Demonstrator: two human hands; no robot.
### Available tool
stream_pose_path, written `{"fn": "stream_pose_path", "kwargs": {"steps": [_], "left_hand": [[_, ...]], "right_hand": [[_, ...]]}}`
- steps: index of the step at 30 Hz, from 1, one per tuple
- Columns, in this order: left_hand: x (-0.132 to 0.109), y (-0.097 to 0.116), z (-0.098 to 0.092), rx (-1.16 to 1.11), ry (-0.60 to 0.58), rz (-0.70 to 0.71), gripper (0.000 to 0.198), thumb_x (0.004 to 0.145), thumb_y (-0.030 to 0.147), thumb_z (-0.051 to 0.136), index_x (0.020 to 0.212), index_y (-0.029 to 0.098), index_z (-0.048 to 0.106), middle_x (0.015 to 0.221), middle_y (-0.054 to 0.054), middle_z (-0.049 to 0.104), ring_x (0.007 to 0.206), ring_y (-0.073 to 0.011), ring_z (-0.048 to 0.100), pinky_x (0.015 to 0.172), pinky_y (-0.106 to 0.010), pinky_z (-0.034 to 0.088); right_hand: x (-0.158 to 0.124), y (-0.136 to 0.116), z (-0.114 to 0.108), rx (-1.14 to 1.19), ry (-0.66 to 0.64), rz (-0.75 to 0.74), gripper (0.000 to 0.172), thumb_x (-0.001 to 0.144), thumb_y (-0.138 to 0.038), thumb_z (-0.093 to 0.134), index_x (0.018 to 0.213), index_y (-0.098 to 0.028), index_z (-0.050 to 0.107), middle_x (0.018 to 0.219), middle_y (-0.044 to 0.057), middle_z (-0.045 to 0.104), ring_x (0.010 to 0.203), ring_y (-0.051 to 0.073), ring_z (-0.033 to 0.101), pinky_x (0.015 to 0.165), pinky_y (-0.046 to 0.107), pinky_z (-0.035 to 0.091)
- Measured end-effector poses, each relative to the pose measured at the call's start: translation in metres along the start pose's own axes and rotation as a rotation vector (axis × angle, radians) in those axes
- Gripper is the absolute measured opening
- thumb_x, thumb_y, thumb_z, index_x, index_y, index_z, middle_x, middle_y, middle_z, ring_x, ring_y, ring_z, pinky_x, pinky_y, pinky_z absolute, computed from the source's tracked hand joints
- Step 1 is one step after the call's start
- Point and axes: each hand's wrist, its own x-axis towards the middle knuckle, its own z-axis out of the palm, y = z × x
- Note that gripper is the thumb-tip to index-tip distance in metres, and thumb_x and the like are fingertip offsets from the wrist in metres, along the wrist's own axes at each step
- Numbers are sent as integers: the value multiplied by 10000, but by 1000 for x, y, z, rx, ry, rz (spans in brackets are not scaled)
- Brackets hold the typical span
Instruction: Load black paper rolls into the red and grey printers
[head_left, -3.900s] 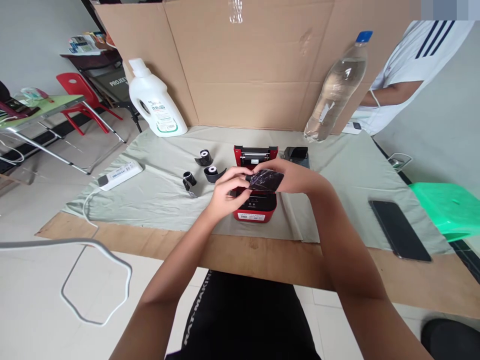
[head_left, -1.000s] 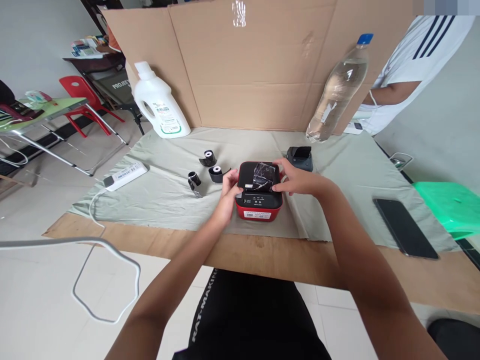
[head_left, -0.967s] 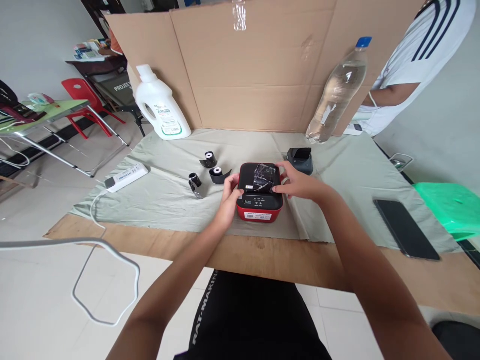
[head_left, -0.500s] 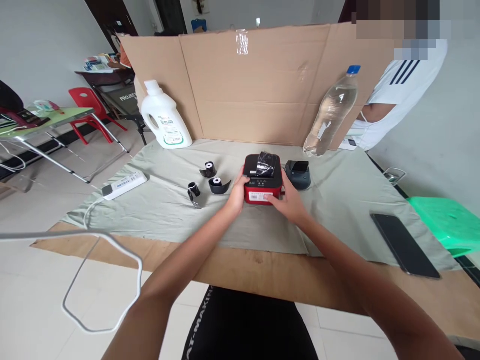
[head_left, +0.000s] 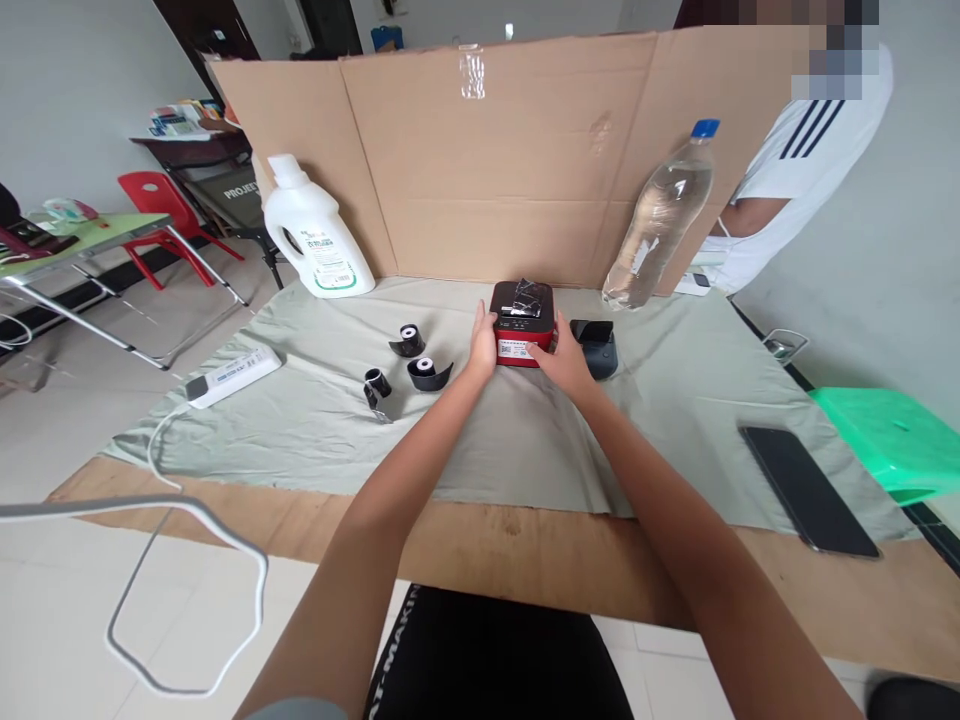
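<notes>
A small red-and-black label printer [head_left: 523, 324] sits on the cloth near the cardboard, with a crumpled glossy black strip [head_left: 526, 298] on its top and a white label on its front. My left hand [head_left: 484, 345] presses along its left side, fingers pointing away from me. My right hand [head_left: 562, 358] holds the right front corner, thumb on the front label. Just right of that hand stands a dark grey device [head_left: 600, 356] with a black flap on top. Left of the printer lie three partly unwound black rolls [head_left: 426, 372].
A white jug [head_left: 319, 235] and a tilted water bottle [head_left: 660, 220] stand before the cardboard screen [head_left: 495, 160]. A power strip [head_left: 234, 377] lies left, a phone [head_left: 810, 490] right. A white cable [head_left: 262, 580] loops at the front left. A person [head_left: 814, 170] is behind, right.
The printer has moved away from me, toward the cardboard, with both hands on it. My left fingers now lie straighter along its side. The view has shifted slightly.
</notes>
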Motion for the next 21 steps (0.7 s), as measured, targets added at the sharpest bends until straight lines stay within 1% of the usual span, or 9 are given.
{"fn": "stream_pose_path", "kwargs": {"steps": [2,3,5,7,10,13,16,19,21], "left_hand": [[-31,-3,-8,141,71,149,698,946,329,513,1602,254,286,1724,-2,277,1633,-180,129,1339,-369,123],[-50,-5,-13,230,42,245,681,958,327,514,1599,258,296,1742,-1,224,1639,-177,92,1345,-371,77],[-88,-11,-22,396,-135,385,620,968,317,510,1569,251,370,1740,-23,229,1634,-199,139,1348,-395,97],[-116,-16,-29,554,-334,391,587,945,290,534,1524,237,451,1702,-64,330,1606,-232,253,1339,-433,168],[-132,-21,-32,810,-543,301,628,886,270,592,1503,211,488,1638,-122,440,1549,-281,381,1325,-493,200],[-131,-22,-30,992,-647,281,675,869,278,606,1523,197,464,1617,-137,468,1539,-290,400,1329,-504,158],[-127,-18,-32,993,-639,290,642,894,315,591,1515,192,483,1586,-137,510,1501,-290,454,1317,-487,206],[-124,-16,-37,868,-484,271,556,931,363,570,1458,186,559,1506,-147,595,1421,-305,543,1293,-496,267],[-120,-15,-39,775,-385,253,501,947,370,561,1417,204,602,1460,-133,638,1397,-304,568,1301,-514,239]], "right_hand": [[-14,-1,-14,-89,134,6,678,885,-354,573,1505,-151,389,1404,190,564,1235,280,583,1017,442,512],[-21,1,-22,-161,217,-11,635,895,-363,555,1474,-146,412,1374,199,558,1229,291,569,1012,457,506],[-31,8,-36,-337,348,-19,633,880,-387,575,1441,-134,426,1356,217,526,1275,334,504,1064,525,447],[-35,19,-44,-470,381,87,798,808,-428,666,1471,-90,377,1379,256,490,1319,399,444,1092,591,383],[-28,34,-42,-539,292,302,1039,717,-484,766,1521,-23,297,1401,306,486,1327,460,442,1094,609,354],[-22,38,-33,-576,269,371,1030,704,-491,785,1500,-12,341,1372,304,533,1301,452,488,1101,577,357],[-30,30,-31,-597,321,309,951,679,-485,791,1434,-40,423,1314,265,573,1255,423,525,1085,535,387],[-60,12,-33,-566,295,180,916,665,-519,784,1403,-91,451,1269,224,589,1214,407,546,1058,528,420],[-86,-3,-32,-522,253,130,949,660,-569,786,1411,-102,442,1255,217,585,1215,409,544,1058,534,428]]}}
